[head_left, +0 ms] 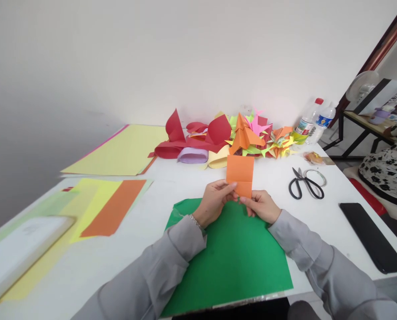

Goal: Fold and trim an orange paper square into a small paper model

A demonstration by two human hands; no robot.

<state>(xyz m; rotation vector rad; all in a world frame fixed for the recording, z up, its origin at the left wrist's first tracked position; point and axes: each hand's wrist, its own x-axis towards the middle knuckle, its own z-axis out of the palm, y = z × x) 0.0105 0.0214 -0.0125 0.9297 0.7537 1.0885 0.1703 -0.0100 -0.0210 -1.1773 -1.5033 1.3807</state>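
An orange sheet of paper point(240, 171) with a crease across its lower part is held up above the table. My left hand point(216, 199) pinches its lower left edge between thumb and fingers. At the bottom right corner, my right hand point(261, 206) grips the same paper, its thumb pointing inward. Beneath both hands lies a green sheet point(232, 262), reaching to the table's front edge. Fingertips behind the orange paper are partly hidden.
Folded paper shapes, including an orange one point(243, 135) and red ones point(175, 133), line the wall. Black-handled scissors point(305, 182), a tape roll point(324, 178) and a black phone point(371, 238) lie right. Coloured sheets point(113, 209) lie left. Bottles point(307, 122) stand behind; a person point(390, 169) sits at right.
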